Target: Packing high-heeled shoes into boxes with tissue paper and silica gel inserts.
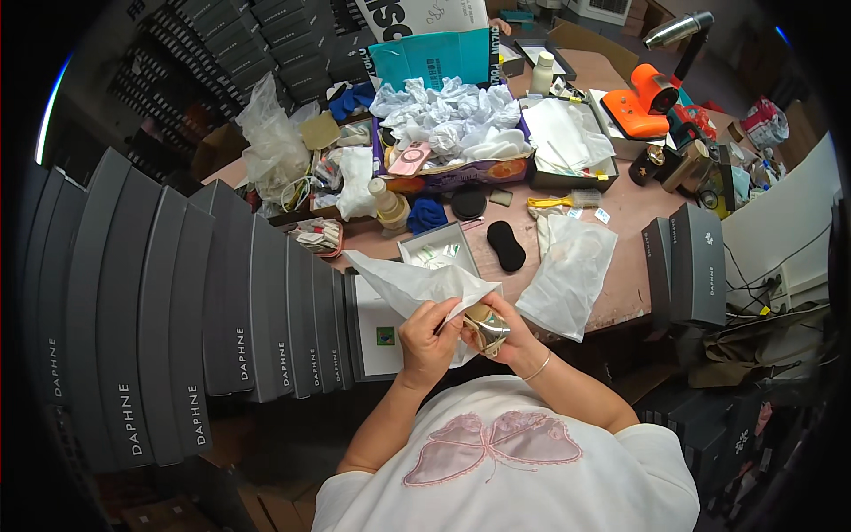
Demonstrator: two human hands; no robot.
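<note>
My right hand [518,339] is closed around a shiny gold shoe [487,326] held in front of my chest. With bent fingers, my left hand [425,340] pinches a thin white sheet or bag [421,282], which spreads up and to the left from the shoe and partly covers it. Just beyond lies an open box [468,252] with small white packets inside. Under my left hand is a white box lining [377,355] with a small green square on it. A white pouch [576,270] lies on the table to the right.
Tall stacks of dark grey shoe boxes [230,293] stand close on the left; two more boxes [696,266] are at the right table edge. Crumpled paper [452,115] fills a carton at the back. A black oval sponge [506,246], a yellow-handled brush [567,200] and a bottle [388,206] lie or stand between.
</note>
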